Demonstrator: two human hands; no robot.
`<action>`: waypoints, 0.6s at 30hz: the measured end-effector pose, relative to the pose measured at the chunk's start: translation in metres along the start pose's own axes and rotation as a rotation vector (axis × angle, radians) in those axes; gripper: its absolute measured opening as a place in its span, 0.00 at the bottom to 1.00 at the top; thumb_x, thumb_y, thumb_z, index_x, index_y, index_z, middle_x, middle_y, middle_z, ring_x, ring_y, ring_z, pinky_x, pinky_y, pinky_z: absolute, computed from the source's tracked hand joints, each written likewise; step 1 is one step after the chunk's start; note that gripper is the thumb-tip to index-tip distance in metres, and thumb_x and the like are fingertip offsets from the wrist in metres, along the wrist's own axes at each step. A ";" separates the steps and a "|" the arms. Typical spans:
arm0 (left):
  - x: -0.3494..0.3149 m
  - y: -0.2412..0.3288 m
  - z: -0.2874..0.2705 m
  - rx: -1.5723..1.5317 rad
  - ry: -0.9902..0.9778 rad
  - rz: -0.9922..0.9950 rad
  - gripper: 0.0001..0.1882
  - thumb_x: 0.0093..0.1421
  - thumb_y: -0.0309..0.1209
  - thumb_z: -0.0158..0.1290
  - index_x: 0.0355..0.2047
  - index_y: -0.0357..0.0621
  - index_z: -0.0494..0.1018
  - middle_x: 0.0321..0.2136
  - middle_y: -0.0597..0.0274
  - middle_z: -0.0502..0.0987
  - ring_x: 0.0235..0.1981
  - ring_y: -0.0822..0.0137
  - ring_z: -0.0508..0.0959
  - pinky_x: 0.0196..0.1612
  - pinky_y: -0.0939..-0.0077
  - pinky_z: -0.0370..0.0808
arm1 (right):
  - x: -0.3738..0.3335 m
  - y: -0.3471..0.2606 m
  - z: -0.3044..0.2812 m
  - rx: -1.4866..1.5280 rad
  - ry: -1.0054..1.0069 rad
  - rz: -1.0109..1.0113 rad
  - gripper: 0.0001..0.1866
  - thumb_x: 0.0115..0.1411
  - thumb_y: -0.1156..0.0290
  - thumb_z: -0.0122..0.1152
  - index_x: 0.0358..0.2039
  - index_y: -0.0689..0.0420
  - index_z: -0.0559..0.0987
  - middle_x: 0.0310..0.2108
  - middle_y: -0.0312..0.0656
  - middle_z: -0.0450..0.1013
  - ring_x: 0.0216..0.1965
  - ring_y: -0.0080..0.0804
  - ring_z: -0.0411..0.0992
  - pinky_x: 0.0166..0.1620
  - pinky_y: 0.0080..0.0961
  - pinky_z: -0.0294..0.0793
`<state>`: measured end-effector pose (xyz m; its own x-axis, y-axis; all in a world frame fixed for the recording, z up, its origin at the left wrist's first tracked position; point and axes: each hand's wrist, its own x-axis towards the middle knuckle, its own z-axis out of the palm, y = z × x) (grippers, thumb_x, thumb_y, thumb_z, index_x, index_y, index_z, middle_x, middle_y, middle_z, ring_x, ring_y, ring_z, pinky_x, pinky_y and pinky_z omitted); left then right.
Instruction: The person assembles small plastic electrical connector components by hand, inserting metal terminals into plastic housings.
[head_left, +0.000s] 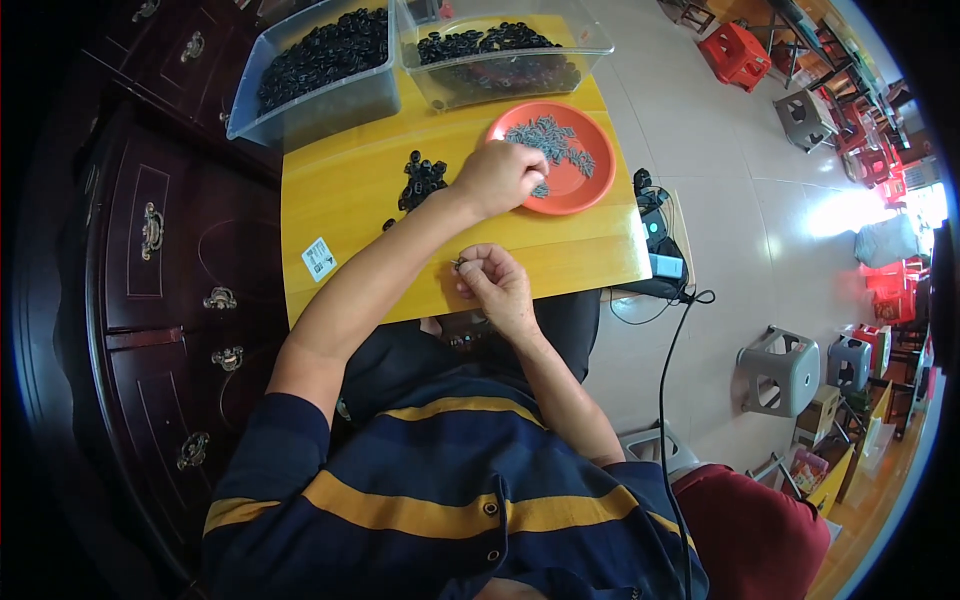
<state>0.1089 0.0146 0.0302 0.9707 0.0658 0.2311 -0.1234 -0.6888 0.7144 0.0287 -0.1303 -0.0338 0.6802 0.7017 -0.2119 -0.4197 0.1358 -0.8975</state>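
My left hand (500,178) reaches across to an orange-red round plate (575,200), its fingers curled together at the plate's left side. Small grey slender pieces (545,135) lie spread on that plate. Whatever those fingertips pinch is hidden. Close to the table's near edge, my right hand (498,287) pinches a small dark part (459,263) between thumb and fingers; its detail is too small to tell. A loose heap of small black plastic parts (421,182) lies left of my left wrist, and a single black part (389,224) sits beside my forearm.
Two clear plastic bins (385,95) (500,85) full of black parts stand at the table's far side. A white label (319,259) lies on the yellow tabletop (345,190). Dark wooden drawers (150,230) flank the left; a black cable (664,400) hangs at right. Stools (780,370) stand on the floor.
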 end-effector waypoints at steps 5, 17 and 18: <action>0.015 -0.002 0.003 0.002 0.109 0.095 0.07 0.55 0.28 0.54 0.32 0.43 0.80 0.29 0.53 0.82 0.31 0.56 0.82 0.37 0.65 0.78 | 0.000 0.001 -0.003 0.002 -0.010 -0.026 0.06 0.66 0.75 0.56 0.42 0.61 0.74 0.33 0.33 0.76 0.30 0.15 0.71 0.36 0.15 0.74; -0.136 -0.049 -0.077 0.073 0.119 -0.336 0.07 0.53 0.25 0.59 0.33 0.39 0.80 0.27 0.58 0.80 0.27 0.65 0.81 0.32 0.72 0.76 | 0.001 -0.007 -0.003 -0.040 -0.003 0.038 0.06 0.66 0.74 0.57 0.42 0.59 0.75 0.33 0.34 0.76 0.29 0.16 0.71 0.36 0.14 0.74; -0.143 -0.048 -0.073 0.074 0.124 -0.339 0.07 0.53 0.25 0.59 0.33 0.39 0.80 0.27 0.58 0.80 0.27 0.65 0.81 0.32 0.72 0.76 | 0.001 -0.006 -0.003 -0.042 -0.008 0.039 0.06 0.66 0.74 0.57 0.42 0.59 0.75 0.33 0.34 0.76 0.29 0.16 0.71 0.36 0.14 0.74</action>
<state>-0.0392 0.0915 0.0109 0.9208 0.3835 0.0709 0.2209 -0.6625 0.7157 0.0338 -0.1320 -0.0295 0.6588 0.7116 -0.2441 -0.4201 0.0788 -0.9041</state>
